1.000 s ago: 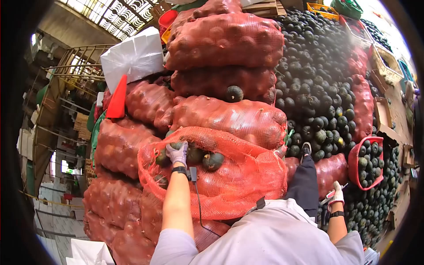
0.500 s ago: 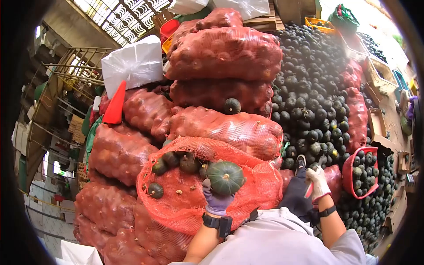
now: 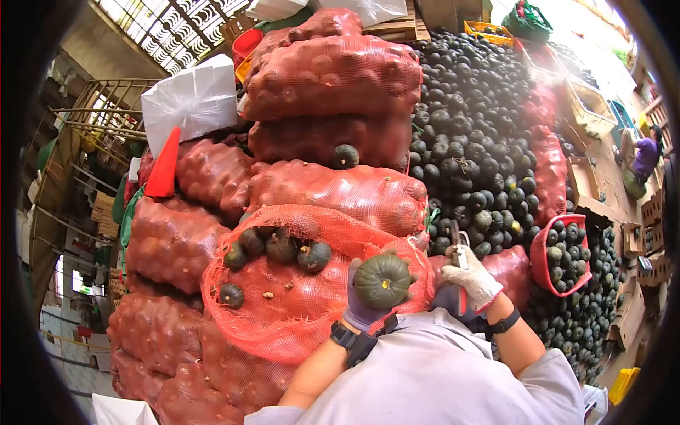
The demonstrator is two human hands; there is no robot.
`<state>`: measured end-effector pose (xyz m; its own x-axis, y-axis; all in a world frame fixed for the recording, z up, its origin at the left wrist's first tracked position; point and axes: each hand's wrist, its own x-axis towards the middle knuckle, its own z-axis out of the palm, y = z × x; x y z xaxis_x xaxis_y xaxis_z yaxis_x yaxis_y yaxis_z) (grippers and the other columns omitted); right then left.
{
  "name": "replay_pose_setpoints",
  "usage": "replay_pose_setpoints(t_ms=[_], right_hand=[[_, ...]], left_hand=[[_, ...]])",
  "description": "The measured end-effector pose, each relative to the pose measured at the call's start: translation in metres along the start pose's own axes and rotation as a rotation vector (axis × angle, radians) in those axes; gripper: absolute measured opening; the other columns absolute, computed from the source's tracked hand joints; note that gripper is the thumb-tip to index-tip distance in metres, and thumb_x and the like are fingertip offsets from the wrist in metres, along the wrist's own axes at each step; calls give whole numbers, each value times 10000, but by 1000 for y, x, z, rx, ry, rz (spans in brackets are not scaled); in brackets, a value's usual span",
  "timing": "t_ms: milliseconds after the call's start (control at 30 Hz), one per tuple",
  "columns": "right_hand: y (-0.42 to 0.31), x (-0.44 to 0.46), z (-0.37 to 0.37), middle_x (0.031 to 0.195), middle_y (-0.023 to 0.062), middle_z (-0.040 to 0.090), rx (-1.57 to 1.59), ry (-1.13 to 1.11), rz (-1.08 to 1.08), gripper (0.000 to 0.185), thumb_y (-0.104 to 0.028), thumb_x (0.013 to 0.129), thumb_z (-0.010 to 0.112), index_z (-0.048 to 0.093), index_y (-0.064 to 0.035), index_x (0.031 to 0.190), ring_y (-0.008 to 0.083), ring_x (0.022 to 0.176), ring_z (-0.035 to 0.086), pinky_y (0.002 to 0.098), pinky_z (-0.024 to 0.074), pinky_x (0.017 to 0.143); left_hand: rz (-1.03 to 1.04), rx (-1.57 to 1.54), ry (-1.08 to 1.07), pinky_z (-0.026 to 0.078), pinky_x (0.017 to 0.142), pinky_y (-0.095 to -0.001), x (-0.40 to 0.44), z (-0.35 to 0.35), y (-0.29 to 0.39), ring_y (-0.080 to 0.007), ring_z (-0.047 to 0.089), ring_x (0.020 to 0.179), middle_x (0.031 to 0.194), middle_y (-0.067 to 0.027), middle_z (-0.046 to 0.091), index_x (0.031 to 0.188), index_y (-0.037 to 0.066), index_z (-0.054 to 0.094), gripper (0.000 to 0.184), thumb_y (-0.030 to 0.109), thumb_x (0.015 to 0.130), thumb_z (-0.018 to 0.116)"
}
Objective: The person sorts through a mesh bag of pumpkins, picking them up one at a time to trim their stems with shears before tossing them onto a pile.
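My left hand [image 3: 359, 312], in a purple glove, grips a round dark green pumpkin [image 3: 383, 280] with a pale yellow spot facing up. My right hand [image 3: 473, 275], in a whitish glove, is closed on red-handled pruning shears [image 3: 462, 300] whose dark tip points away from me; the hand partly hides them. Under the left hand spreads an open red mesh bag [image 3: 319, 333]. Several smaller dark pumpkins [image 3: 282, 248] sit along its far side, and another [image 3: 231, 295] lies at its left.
Filled red mesh sacks [image 3: 333, 78] are stacked ahead and to the left. A large heap of dark pumpkins [image 3: 471, 127] lies on the right, beside a red tub [image 3: 540, 258] of them. An orange-red cone [image 3: 164, 166] stands at left. Another person [image 3: 643, 156] is at far right.
My left hand has turned the pumpkin, bringing its yellow spot up, and moved it nearer my body. The shears came leftward toward the pumpkin. The view shifted, and the person at right shows more.
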<state>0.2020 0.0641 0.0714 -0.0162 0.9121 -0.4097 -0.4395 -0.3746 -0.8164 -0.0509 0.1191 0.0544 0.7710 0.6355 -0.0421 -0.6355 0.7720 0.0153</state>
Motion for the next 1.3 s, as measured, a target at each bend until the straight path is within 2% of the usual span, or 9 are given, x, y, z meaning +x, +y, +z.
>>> replay_pose_setpoints(t_ms=[200,300,367,533,633,800,933,1100,1300], right_hand=[[-10,-6,28,1045,57,548,8,-228,54,552,5,805,690,428,-43,1288,139,924,584,282,500,809],[0,-9,-3,990,29,556,140,-182,125,552,-23,804,641,431,-44,1314,122,859,575,265,504,797],[2,-37,-34,1222,141,621,324,-141,70,593,-79,860,569,395,-20,1424,229,1060,640,369,535,927],[52,-149,-235,1166,63,642,415,670,-498,430,-445,973,566,586,-134,1270,221,1036,626,353,501,920],[97,-261,-394,1110,141,610,683,1375,-628,385,-376,997,492,563,-28,1145,296,942,624,451,554,892],[127,-256,-428,748,86,649,676,1471,-464,545,-615,859,615,630,-71,885,287,709,631,411,521,684],[95,-155,-324,689,82,586,810,1096,-383,569,-579,821,713,570,-33,753,284,702,579,429,501,803],[85,-75,-258,646,37,535,934,970,-341,419,-431,844,751,526,-96,731,243,648,552,475,502,803],[76,-41,-260,650,103,522,867,995,-188,537,-509,826,735,440,-107,627,272,606,497,466,494,666]], left_hand=[[-216,563,287,561,820,-407,32,20,-24,-171,602,1104,1277,-86,589,1483,180,376,671,626,983,331],[-679,1108,559,535,580,-297,49,54,-16,-217,642,948,1338,-73,532,1529,201,295,612,538,1021,358],[-432,1165,458,553,660,-335,42,22,-17,-268,617,959,1377,-59,461,1547,305,240,592,397,1021,494],[739,1797,688,490,944,-389,-12,-147,103,-324,537,1125,1390,-137,447,1473,206,363,588,315,952,613],[595,2475,1591,337,1117,-489,-29,-69,123,-402,391,1316,1473,-199,377,1482,206,348,899,420,740,807],[106,2835,1488,372,1085,-519,-40,-120,163,-412,405,1312,1423,-199,439,1520,239,256,1134,490,607,879],[552,2307,1155,483,966,-500,-58,-100,166,-342,583,1148,1288,-141,571,1402,160,416,973,438,610,906],[261,576,658,543,949,-453,-72,-37,63,-263,611,1147,1273,-87,600,1329,106,516,674,485,821,745],[306,620,366,486,1042,-424,34,77,53,-245,593,1206,1359,-77,574,1390,124,501,598,530,954,550]])
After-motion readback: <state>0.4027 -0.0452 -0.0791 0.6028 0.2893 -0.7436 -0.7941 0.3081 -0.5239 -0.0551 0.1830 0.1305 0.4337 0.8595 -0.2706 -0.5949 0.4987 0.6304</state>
